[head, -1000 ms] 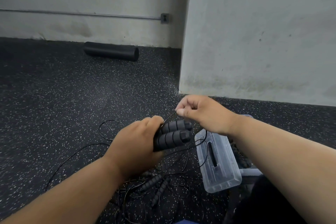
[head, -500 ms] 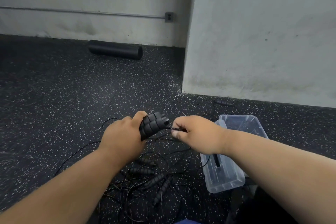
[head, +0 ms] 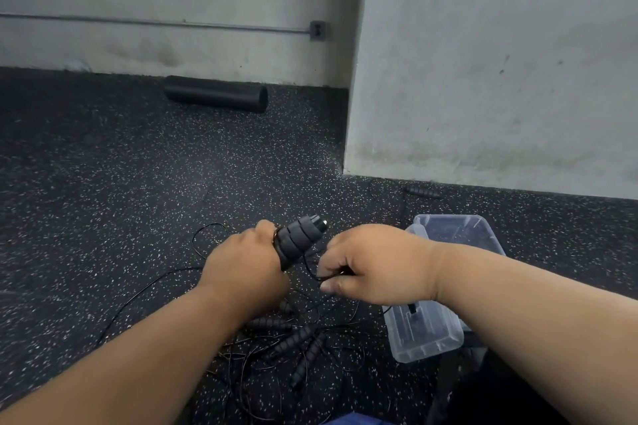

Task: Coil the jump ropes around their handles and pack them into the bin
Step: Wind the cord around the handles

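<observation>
From the head camera, the left hand [head: 245, 269] gripped a pair of black foam jump-rope handles [head: 298, 240], fingers wrapped round them, the free ends tilted up and to the right. Just beside it, the right hand [head: 374, 264] pinched the thin black rope [head: 310, 267] between thumb and curled fingers, close under the handles. Below the hands lay a tangle of loose ropes and handles [head: 300, 345] on the speckled rubber floor [head: 103, 200]. The clear plastic bin [head: 459, 231] sat to the right, partly behind the right forearm, its clear lid [head: 423, 338] in front of it; the bin's contents were hard to make out. One stray handle [head: 423, 192] lay near the wall's base. A foam roller [head: 215, 93] rested by the far wall, with open floor between it and the hands.
</observation>
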Motion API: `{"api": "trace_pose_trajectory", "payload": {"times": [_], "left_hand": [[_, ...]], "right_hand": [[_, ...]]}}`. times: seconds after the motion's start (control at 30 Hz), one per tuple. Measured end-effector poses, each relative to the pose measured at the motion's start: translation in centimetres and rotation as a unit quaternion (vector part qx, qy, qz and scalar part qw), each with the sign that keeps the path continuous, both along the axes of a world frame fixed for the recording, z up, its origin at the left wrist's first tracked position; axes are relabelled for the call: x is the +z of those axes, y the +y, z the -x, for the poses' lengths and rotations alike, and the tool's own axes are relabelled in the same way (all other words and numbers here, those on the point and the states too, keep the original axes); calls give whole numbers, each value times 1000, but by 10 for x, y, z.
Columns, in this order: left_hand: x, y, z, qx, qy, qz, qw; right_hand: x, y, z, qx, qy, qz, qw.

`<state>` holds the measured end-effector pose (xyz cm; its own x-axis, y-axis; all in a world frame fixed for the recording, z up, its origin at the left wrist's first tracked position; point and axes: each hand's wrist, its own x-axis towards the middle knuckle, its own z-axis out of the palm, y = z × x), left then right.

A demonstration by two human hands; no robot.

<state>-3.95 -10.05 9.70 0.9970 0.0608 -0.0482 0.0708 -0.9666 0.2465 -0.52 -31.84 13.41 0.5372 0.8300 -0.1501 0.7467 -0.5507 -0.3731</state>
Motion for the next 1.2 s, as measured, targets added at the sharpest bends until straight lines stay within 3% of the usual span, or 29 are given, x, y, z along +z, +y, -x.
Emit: {"api": "trace_pose_trajectory", "payload": {"times": [0.17,0.3,0.4,0.47,0.57,0.73,0.83,0.9,0.97,1.07,1.2], "left_hand": [[-1,-12,6,-31,23,-74,997],[-5,-16,10,-51,42,-110,992],[-11,-22,18,-135,58,-157,977],[-15,-25,19,-222,65,-173,957],[-9,-23,15,-277,63,-63,957],[32,-16,19,-217,-43,157,962],[48,-8,17,-89,-118,266,952],[51,8,5,37,-137,290,947],[45,32,-7,81,-103,195,972],[24,52,-13,36,-26,-30,999],[-5,28,1,-90,98,-117,984]], "right_hand": [[-5,-3,-3,-64,-69,-52,994],[-8,1,1,25,-72,-33,997],[-6,8,3,66,-76,-30,994],[-1,7,-3,26,-34,-38,998],[5,-4,-20,-85,90,-71,990],[-10,-16,-48,-205,251,-182,928],[-17,-7,-39,-204,209,-137,946],[-19,5,-23,-177,175,-90,964],[-17,15,-6,-109,114,-35,987],[7,21,12,-24,0,-15,1000],[44,15,3,-66,14,-101,993]]}}
